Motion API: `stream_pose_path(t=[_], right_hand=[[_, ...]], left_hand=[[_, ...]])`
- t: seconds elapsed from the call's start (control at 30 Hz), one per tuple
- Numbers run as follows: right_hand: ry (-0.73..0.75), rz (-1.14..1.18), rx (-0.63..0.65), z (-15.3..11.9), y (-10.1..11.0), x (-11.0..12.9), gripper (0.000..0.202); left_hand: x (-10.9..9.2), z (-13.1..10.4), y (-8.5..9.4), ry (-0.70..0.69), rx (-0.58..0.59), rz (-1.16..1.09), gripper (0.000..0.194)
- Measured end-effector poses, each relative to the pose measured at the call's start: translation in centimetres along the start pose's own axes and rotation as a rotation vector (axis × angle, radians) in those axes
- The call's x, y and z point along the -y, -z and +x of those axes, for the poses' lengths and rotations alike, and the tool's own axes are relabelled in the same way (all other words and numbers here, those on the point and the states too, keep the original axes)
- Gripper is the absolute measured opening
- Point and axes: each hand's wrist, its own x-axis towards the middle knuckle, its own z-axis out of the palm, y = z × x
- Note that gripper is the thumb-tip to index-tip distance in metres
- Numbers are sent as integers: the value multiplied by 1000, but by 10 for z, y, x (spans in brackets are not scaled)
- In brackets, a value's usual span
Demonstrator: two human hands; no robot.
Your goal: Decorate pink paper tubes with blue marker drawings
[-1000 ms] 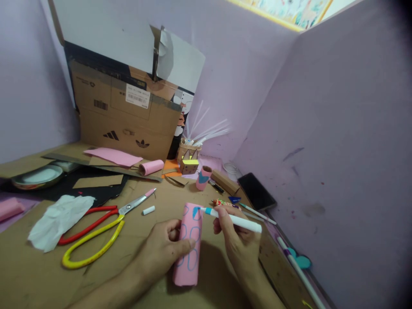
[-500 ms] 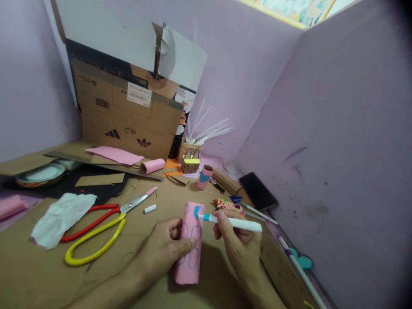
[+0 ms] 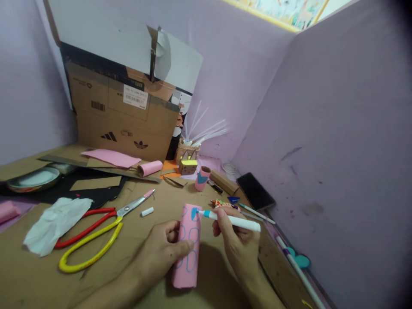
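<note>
Filling an oval (image 3: 195, 214) blue
Left hand (image 3: 161, 246) is gripping the pink tube (image 3: 190, 230), right hand (image 3: 240, 244) the marker (image 3: 246, 223); finishing is likely needing steadiness.

Dim light, probably from overhead, leaves a soft shadow on the cardboard (image 3: 215, 277) beside my right hand (image 3: 241, 246). Print on the white label (image 3: 135, 96) blurs; the right edge blackens.

More blue fills one oval (image 3: 194, 215) (far end of the pink tube (image 3: 191, 260))
</note>
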Motion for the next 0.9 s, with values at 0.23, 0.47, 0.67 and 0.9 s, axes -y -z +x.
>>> stream_pose_path(t=[0.23, 0.47, 0.67, 0.9], right_hand=[[33, -16, -12, 2, -1, -1, 34], [-4, 26, 2, 1, -1, -4, 33], [-76, 98, 13, -3, -2, -9, 26], [-115, 155, 47, -5, -2, -7, 24]], left_hand=[[1, 2, 0, 12, -3, -8, 33], [2, 0, 0, 10, -5, -31, 35], [4, 1, 1, 4, -4, -29, 33], [3, 2, 1, -6, 3, -24, 33]])
